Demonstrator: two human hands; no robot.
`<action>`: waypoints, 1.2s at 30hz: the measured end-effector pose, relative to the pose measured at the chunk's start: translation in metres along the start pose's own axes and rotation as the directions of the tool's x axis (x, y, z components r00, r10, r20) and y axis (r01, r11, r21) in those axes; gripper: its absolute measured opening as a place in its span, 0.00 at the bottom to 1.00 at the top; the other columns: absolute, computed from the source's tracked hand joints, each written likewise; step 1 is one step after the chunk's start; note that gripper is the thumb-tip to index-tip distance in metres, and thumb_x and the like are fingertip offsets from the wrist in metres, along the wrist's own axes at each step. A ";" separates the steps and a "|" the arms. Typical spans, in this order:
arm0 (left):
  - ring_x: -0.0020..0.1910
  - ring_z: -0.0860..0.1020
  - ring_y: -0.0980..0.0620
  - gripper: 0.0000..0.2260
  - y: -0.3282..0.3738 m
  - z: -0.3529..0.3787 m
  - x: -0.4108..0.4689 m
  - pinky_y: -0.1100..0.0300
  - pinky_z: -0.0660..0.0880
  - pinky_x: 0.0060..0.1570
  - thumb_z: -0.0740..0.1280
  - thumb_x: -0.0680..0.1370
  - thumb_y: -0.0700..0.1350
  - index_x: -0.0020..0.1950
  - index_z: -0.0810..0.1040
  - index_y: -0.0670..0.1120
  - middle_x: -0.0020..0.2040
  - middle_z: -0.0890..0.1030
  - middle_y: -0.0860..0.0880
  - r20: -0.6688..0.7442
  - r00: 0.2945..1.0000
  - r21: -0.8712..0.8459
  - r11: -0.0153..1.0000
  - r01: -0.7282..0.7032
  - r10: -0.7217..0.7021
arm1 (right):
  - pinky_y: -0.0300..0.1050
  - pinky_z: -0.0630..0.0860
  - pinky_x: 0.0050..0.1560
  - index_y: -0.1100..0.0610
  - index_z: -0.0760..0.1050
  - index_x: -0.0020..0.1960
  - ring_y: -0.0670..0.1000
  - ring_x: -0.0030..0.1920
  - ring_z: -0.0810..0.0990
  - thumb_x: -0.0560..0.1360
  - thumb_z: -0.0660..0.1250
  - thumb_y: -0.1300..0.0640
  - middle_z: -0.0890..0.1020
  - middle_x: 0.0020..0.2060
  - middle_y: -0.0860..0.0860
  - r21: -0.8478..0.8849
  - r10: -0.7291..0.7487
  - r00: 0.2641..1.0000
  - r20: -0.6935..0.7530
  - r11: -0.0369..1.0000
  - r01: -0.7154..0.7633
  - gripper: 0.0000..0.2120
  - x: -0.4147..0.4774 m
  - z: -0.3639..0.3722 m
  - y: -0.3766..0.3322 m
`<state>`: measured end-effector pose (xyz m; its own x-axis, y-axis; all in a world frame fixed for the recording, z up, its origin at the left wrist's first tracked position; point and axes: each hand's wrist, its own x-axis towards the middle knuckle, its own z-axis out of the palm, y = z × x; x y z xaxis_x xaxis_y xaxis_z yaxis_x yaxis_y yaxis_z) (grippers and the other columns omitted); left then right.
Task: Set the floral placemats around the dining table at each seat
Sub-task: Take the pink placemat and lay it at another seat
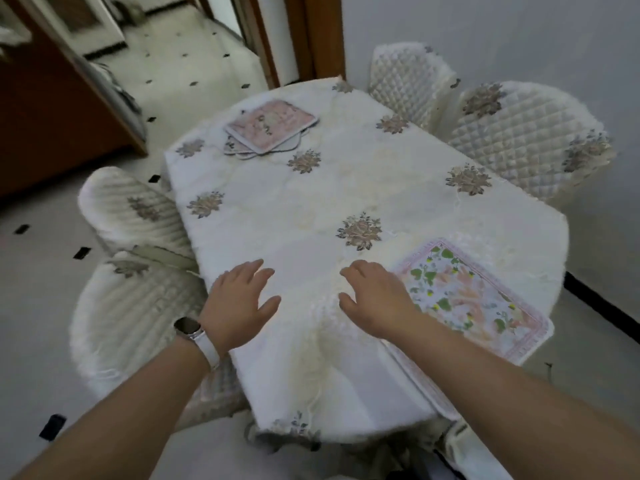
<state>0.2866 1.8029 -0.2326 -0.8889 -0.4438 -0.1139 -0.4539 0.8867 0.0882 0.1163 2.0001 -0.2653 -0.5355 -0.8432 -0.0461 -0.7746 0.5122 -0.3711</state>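
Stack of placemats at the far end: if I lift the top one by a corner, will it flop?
Probably not much: the top mat of the stack lies flat, its corners jutting past those beneath without sagging, so it looks fairly stiff. It looks thin, so likely light. The mats are fanned loosely, so lower ones may shift.

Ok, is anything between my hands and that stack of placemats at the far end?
Nothing visible. Only bare tablecloth lies between the left hand, the right hand and the stack of placemats; the single placemat sits off to the right.
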 end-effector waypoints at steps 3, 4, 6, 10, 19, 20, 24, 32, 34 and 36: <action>0.75 0.61 0.45 0.32 -0.039 -0.015 -0.036 0.45 0.57 0.72 0.46 0.74 0.64 0.74 0.67 0.53 0.77 0.64 0.48 -0.006 0.995 0.050 0.994 0.096 -0.096 | 0.53 0.70 0.59 0.55 0.70 0.69 0.58 0.64 0.71 0.78 0.60 0.47 0.73 0.67 0.54 -0.035 -0.141 0.990 0.009 0.989 0.141 0.22 0.020 0.008 -0.052; 0.75 0.61 0.46 0.31 -0.052 -0.020 -0.049 0.44 0.57 0.72 0.46 0.74 0.63 0.74 0.67 0.53 0.77 0.64 0.49 -0.017 0.993 0.065 0.991 0.116 -0.115 | 0.52 0.71 0.58 0.55 0.71 0.69 0.58 0.64 0.72 0.78 0.60 0.47 0.74 0.66 0.54 -0.047 -0.184 0.983 0.013 0.982 0.185 0.22 0.026 0.012 -0.070; 0.73 0.65 0.45 0.30 -0.081 -0.030 -0.077 0.43 0.59 0.70 0.47 0.75 0.62 0.72 0.69 0.52 0.74 0.68 0.48 -0.063 0.988 0.063 0.987 0.146 -0.142 | 0.52 0.72 0.57 0.55 0.72 0.68 0.58 0.62 0.73 0.77 0.60 0.46 0.75 0.65 0.54 -0.077 -0.266 0.964 0.028 0.961 0.267 0.22 0.033 0.017 -0.110; 0.67 0.72 0.44 0.25 -0.148 -0.043 -0.134 0.44 0.66 0.64 0.53 0.77 0.60 0.67 0.75 0.50 0.68 0.75 0.47 -0.201 0.951 -0.092 0.971 0.219 -0.233 | 0.53 0.74 0.55 0.55 0.75 0.65 0.58 0.60 0.75 0.75 0.58 0.46 0.78 0.60 0.53 -0.094 -0.366 0.930 0.036 0.925 0.368 0.23 0.039 0.033 -0.197; 0.65 0.74 0.44 0.24 -0.331 -0.035 -0.270 0.45 0.70 0.63 0.54 0.76 0.60 0.65 0.77 0.50 0.67 0.77 0.47 -0.215 0.920 -0.133 0.943 0.304 -0.327 | 0.56 0.75 0.58 0.54 0.72 0.66 0.59 0.62 0.74 0.74 0.51 0.41 0.76 0.65 0.55 -0.189 -0.472 0.874 0.117 0.853 0.486 0.28 0.044 0.090 -0.403; 0.64 0.74 0.44 0.24 -0.349 -0.037 -0.284 0.45 0.70 0.62 0.54 0.76 0.60 0.64 0.77 0.50 0.66 0.77 0.46 -0.210 0.918 -0.129 0.941 0.313 -0.335 | 0.57 0.75 0.58 0.54 0.72 0.67 0.60 0.63 0.74 0.74 0.51 0.40 0.75 0.66 0.55 -0.199 -0.485 0.865 0.128 0.842 0.501 0.28 0.047 0.091 -0.424; 0.64 0.75 0.45 0.24 -0.405 -0.043 -0.336 0.47 0.67 0.64 0.54 0.75 0.58 0.64 0.77 0.49 0.66 0.78 0.47 -0.236 0.896 -0.118 0.927 0.357 -0.375 | 0.54 0.72 0.63 0.53 0.69 0.70 0.58 0.66 0.71 0.78 0.56 0.42 0.73 0.68 0.53 -0.227 -0.525 0.843 0.118 0.812 0.537 0.25 0.057 0.098 -0.498; 0.66 0.72 0.47 0.24 -0.493 -0.047 -0.392 0.50 0.63 0.66 0.52 0.76 0.59 0.67 0.75 0.52 0.68 0.75 0.49 -0.263 0.836 -0.117 0.876 0.468 -0.482 | 0.53 0.71 0.61 0.52 0.69 0.70 0.56 0.65 0.72 0.78 0.59 0.44 0.74 0.66 0.52 -0.266 -0.645 0.746 0.167 0.699 0.664 0.23 0.079 0.135 -0.614; 0.66 0.72 0.47 0.25 -0.509 -0.048 -0.401 0.50 0.62 0.66 0.52 0.76 0.59 0.66 0.75 0.52 0.67 0.76 0.49 -0.280 0.812 -0.135 0.858 0.495 -0.512 | 0.52 0.70 0.62 0.52 0.68 0.71 0.56 0.66 0.71 0.78 0.59 0.44 0.73 0.67 0.51 -0.252 -0.663 0.727 0.177 0.684 0.685 0.23 0.091 0.146 -0.635; 0.66 0.72 0.47 0.24 -0.528 -0.049 -0.411 0.50 0.63 0.66 0.53 0.75 0.58 0.67 0.75 0.52 0.67 0.76 0.49 -0.281 0.788 -0.155 0.836 0.526 -0.548 | 0.52 0.69 0.62 0.52 0.69 0.70 0.57 0.66 0.71 0.78 0.60 0.45 0.73 0.68 0.52 -0.246 -0.678 0.709 0.192 0.666 0.704 0.23 0.108 0.156 -0.656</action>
<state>0.8889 1.5107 -0.1838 -0.4690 -0.8720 0.1402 -0.8569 0.4877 0.1669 0.6193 1.5470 -0.1718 0.2101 -0.9768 0.0404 -0.9759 -0.2120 -0.0515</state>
